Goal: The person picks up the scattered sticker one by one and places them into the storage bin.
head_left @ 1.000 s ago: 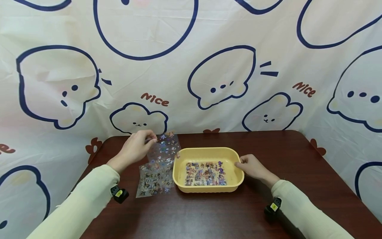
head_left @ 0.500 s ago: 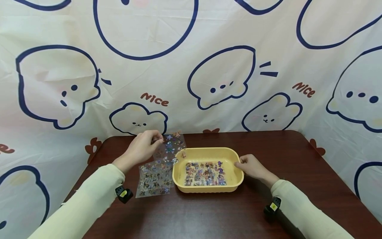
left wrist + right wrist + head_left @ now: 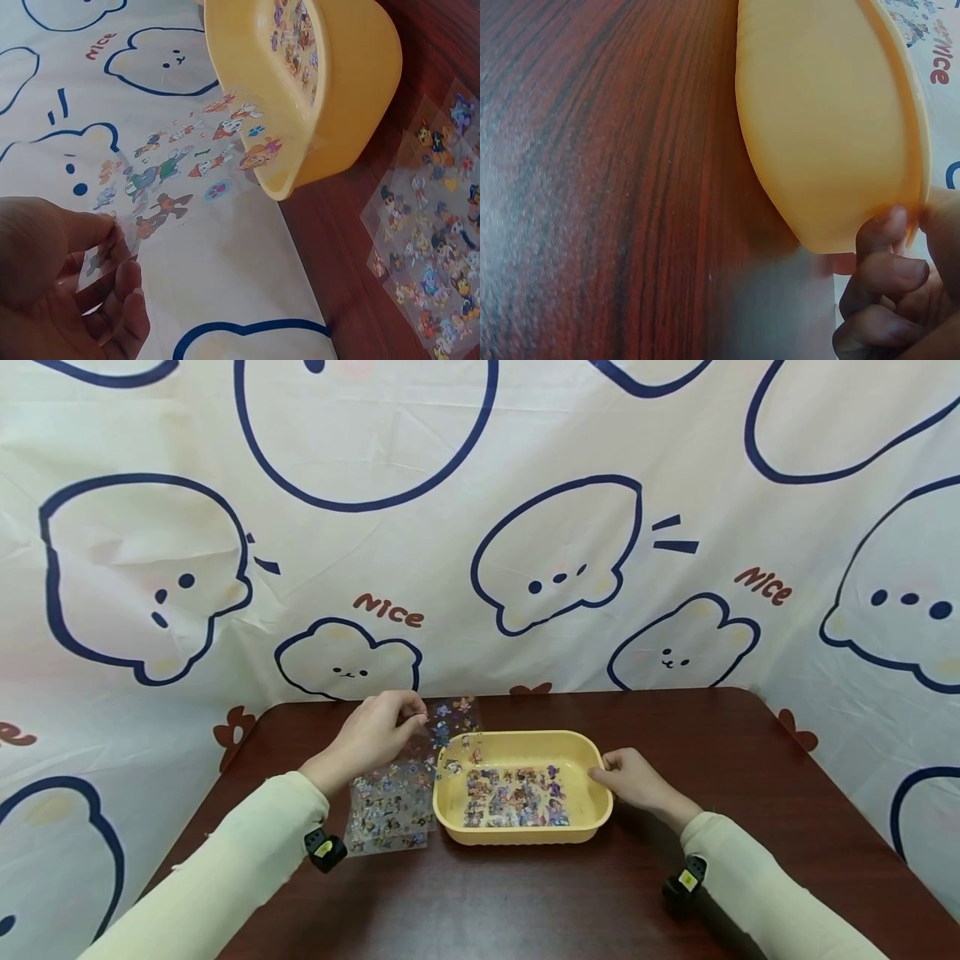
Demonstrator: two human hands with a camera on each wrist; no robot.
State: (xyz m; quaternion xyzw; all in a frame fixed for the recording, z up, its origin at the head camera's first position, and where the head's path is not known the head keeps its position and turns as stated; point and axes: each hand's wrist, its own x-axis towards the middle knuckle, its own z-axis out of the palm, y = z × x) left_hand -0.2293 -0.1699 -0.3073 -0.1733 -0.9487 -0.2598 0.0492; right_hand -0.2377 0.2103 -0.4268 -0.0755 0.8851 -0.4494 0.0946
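My left hand (image 3: pixel 378 731) pinches the edge of a clear sticker sheet (image 3: pixel 180 161) printed with small cartoon dogs. The sheet hangs in the air, its far end over the left rim of a yellow plastic tub (image 3: pixel 525 836). My right hand (image 3: pixel 637 779) grips the tub's right rim between thumb and fingers, as the right wrist view (image 3: pixel 889 262) also shows. Inside the tub lies a sticker sheet (image 3: pixel 517 796) crowded with colourful figures. More clear sticker sheets (image 3: pixel 386 810) lie overlapping on the table, left of the tub.
A dark brown wooden table (image 3: pixel 525 902) carries everything. Behind it and at both sides hangs a pale cloth (image 3: pixel 555 677) with blue cartoon outlines, close to the table's back edge. Each forearm wears a small black wrist camera (image 3: pixel 324 850).
My left hand has moved to the right with the clear sticker sheet, bringing its far end further over the tub. The right hand and the tub have stayed in place.
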